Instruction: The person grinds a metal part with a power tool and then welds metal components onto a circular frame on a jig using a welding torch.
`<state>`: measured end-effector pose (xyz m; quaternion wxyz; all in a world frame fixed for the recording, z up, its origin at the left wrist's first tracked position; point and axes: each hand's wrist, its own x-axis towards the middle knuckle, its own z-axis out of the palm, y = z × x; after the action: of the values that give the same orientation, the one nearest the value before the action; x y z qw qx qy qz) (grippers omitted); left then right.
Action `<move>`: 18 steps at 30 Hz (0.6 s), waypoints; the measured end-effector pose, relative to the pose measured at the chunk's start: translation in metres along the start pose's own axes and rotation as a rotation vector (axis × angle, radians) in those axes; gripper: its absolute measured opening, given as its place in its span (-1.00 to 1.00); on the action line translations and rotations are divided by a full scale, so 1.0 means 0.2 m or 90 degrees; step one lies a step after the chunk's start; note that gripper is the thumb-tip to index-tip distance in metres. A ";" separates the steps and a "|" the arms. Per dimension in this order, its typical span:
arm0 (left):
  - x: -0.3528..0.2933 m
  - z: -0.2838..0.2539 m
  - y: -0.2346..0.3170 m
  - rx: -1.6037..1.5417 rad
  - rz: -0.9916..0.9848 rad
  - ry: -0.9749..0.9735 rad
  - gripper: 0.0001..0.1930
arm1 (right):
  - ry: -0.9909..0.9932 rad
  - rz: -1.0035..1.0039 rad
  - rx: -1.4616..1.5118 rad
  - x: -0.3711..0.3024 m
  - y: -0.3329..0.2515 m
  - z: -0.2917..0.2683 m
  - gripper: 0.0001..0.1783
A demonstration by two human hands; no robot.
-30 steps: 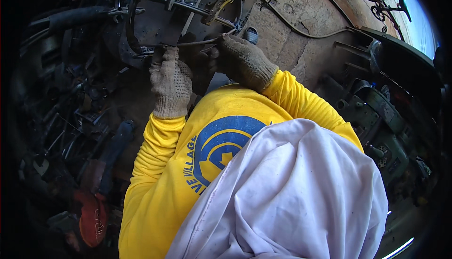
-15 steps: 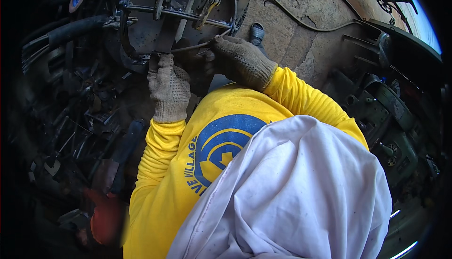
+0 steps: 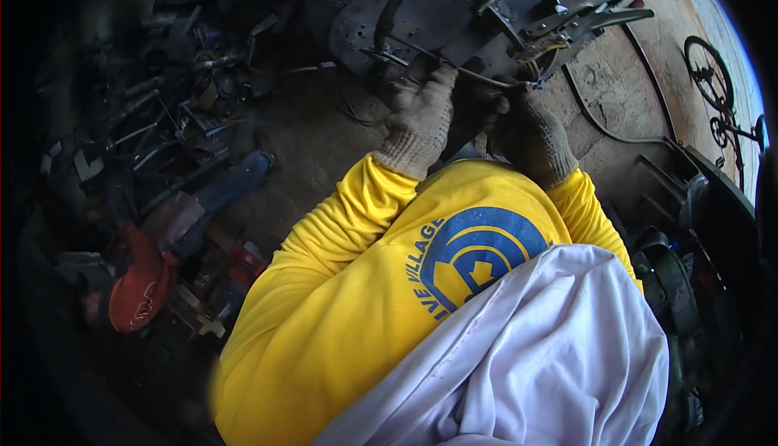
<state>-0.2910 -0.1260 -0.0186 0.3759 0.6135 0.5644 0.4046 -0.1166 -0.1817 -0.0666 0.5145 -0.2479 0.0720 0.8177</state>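
Both my hands wear grey-brown knit gloves with dotted grip and meet at the near edge of a dark steel plate [image 3: 442, 20] with metal bars across it. A thin bent metal rod [image 3: 484, 79] spans between them. My left hand [image 3: 420, 117] is closed, its thumb and fingertips at the rod's left part. My right hand [image 3: 536, 134] is closed around the rod's right end, its fingers partly in shadow. Above my right hand, metal bars and a yellowish clamp-like piece [image 3: 531, 65] stick out from the plate's right side.
Scrap metal pieces [image 3: 154, 130] lie in a heap at the left. A person in a red cap [image 3: 139, 288] is at the lower left. Dark green machine parts [image 3: 673, 280] stand at the right. A hose [image 3: 596, 122] crosses the stone floor; a bicycle [image 3: 713, 77] is at the far right.
My view has swung left, so the plate and hands appear further right. My left hand has shifted from the end of a flat strip to the rod. The right hand still holds the rod.
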 end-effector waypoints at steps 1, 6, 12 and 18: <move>-0.01 0.01 0.02 -0.208 -0.178 -0.031 -0.93 | 0.018 0.012 -0.008 0.00 0.00 0.02 -0.63; -0.01 0.01 -0.01 -0.377 -0.408 -0.014 -0.78 | 0.058 0.015 -0.042 0.01 0.01 0.08 -0.59; -0.01 0.02 0.02 -0.434 -0.413 -0.031 -0.81 | 0.079 -0.024 -0.036 0.01 0.02 0.11 -0.62; -0.03 0.04 0.00 -0.408 -0.441 0.003 -0.95 | 0.046 -0.041 -0.019 -0.01 0.00 0.04 -0.70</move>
<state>-0.2844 -0.1315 -0.0215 0.6579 0.2413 0.5836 0.4103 -0.1191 -0.1807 -0.0583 0.5336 -0.2873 0.0702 0.7924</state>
